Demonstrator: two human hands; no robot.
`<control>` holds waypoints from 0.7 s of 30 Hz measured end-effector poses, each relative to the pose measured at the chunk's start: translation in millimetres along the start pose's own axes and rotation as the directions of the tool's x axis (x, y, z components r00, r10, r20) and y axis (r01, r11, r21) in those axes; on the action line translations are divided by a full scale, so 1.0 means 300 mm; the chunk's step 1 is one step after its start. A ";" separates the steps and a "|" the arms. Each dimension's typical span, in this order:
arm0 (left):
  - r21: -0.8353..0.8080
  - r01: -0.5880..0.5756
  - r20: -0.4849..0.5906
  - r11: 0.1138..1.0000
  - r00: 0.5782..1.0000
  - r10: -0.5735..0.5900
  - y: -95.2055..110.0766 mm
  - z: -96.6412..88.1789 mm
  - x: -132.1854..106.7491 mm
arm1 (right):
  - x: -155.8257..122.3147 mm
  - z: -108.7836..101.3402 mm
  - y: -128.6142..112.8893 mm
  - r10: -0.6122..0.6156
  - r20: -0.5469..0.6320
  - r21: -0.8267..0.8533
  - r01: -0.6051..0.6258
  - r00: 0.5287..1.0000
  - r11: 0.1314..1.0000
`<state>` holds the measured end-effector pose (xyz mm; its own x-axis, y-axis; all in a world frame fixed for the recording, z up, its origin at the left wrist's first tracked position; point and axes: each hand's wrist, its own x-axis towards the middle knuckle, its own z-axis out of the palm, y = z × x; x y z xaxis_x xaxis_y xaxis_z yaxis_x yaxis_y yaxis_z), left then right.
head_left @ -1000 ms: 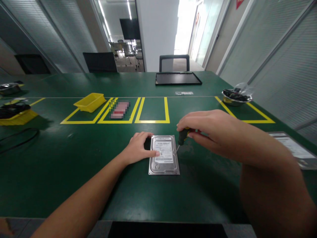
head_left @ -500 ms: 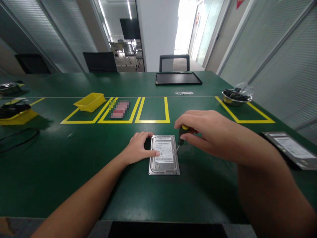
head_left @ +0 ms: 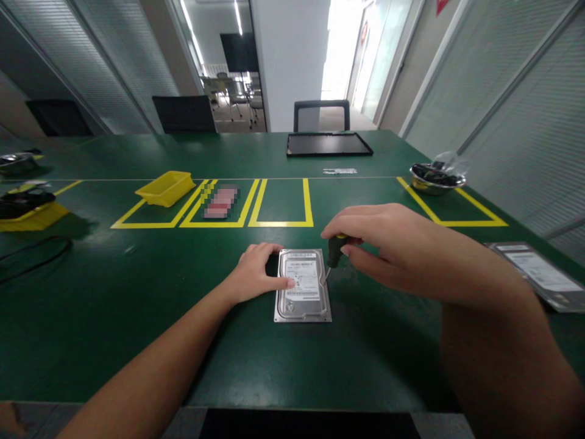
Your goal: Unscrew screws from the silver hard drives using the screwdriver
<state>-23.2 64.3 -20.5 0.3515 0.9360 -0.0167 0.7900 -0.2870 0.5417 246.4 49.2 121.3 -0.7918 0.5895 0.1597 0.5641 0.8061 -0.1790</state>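
Observation:
A silver hard drive [head_left: 303, 285] lies flat on the green table [head_left: 137, 317] in front of me. My left hand [head_left: 255, 270] rests against its left edge, thumb on the label, fingers curled over the top left corner. My right hand [head_left: 379, 238] is closed round a screwdriver [head_left: 335, 252] with a black and yellow handle. The screwdriver stands nearly upright, its tip at the drive's right edge.
A yellow bin [head_left: 166, 187] sits in a yellow-taped box at the back left. A metal bowl [head_left: 436, 178] stands at the right, a second hard drive [head_left: 532, 272] near the right edge, a black tray [head_left: 327, 145] far back, and cables [head_left: 27, 201] at the left.
My right hand's fingers have shifted slightly round the screwdriver handle. The drive and my left hand have stayed put.

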 end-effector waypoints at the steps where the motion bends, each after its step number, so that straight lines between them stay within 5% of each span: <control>1: 0.001 -0.001 0.000 1.000 1.000 0.001 -0.002 0.001 0.001 | -0.001 -0.001 0.000 -0.002 -0.003 -0.003 0.002 1.000 1.000; 21: -0.002 -0.006 -0.008 1.000 1.000 0.006 -0.012 0.012 0.003 | 0.006 0.001 -0.004 0.163 -0.025 -0.109 -0.165 0.986 0.980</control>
<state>-24.1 65.5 -25.5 0.3523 0.9359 -0.0067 0.7870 -0.2924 0.5433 244.2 49.4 121.7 -0.6828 0.7144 0.1529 0.7092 0.6984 -0.0963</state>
